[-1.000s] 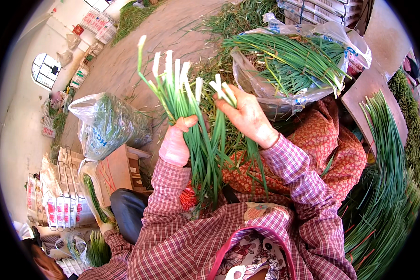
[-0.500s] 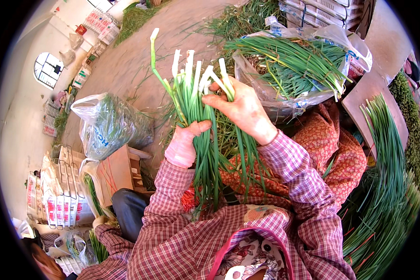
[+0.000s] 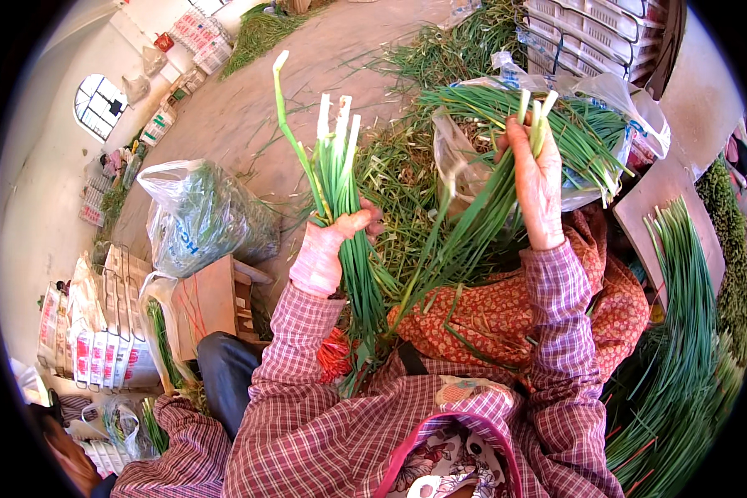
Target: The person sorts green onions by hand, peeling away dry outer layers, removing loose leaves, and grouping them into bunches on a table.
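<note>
My left hand [image 3: 340, 241] is closed round a bunch of green garlic stalks [image 3: 334, 158], white ends up and green leaves hanging toward my lap. One thicker, bent stalk stands out at the bunch's left. To the right, my right hand [image 3: 533, 178] pinches a few more stalks [image 3: 483, 222] just below their white ends, and their leaves trail down to my lap. Behind that hand lies a pile of long green stalks [image 3: 506, 104] on an open clear plastic bag [image 3: 461, 162]. A tuft of red ties [image 3: 334, 355] sits beside the left bunch's leaves.
A full clear bag [image 3: 212, 220] stands left, near a wooden board [image 3: 203, 307]. At right, stalks [image 3: 681, 274] lie across another board [image 3: 651, 207]. Trimmings [image 3: 390, 183] cover the floor ahead. Stacked white crates [image 3: 585, 37] stand at the back right; a co-worker's sleeve [image 3: 178, 452] shows lower left.
My right hand has drawn several stalks away from the bunch, moving right and slightly up. The left hand keeps its hold, nearly in place, on a thinner bunch.
</note>
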Motion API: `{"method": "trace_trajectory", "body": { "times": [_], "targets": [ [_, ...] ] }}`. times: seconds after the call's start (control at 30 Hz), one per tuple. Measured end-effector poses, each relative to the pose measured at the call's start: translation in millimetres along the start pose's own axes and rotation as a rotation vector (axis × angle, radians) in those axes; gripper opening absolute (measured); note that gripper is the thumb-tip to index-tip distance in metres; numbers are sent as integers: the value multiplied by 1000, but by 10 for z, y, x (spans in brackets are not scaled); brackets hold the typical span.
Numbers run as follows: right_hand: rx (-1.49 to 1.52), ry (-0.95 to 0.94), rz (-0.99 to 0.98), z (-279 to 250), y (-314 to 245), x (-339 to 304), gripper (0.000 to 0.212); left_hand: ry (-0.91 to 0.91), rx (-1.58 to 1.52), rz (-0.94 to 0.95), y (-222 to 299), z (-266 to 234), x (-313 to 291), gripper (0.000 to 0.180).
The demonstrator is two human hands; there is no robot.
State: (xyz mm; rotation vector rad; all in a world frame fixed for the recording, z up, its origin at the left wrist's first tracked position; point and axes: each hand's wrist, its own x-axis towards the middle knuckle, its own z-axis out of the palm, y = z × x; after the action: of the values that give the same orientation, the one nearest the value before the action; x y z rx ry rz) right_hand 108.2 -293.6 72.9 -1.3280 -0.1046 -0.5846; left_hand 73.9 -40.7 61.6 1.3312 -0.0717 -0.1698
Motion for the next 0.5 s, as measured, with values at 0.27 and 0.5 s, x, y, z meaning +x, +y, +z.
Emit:
{"method": "trace_trajectory", "body": {
  "times": [0.27,0.5],
  "targets": [
    [-138,-349,-35,673,73,-168,27,-73,109,24,-158,215,30,45],
    [132,-184,213,457,44,-105,12,-113,-278,-71,-126,107,83,45]
  ]
}}
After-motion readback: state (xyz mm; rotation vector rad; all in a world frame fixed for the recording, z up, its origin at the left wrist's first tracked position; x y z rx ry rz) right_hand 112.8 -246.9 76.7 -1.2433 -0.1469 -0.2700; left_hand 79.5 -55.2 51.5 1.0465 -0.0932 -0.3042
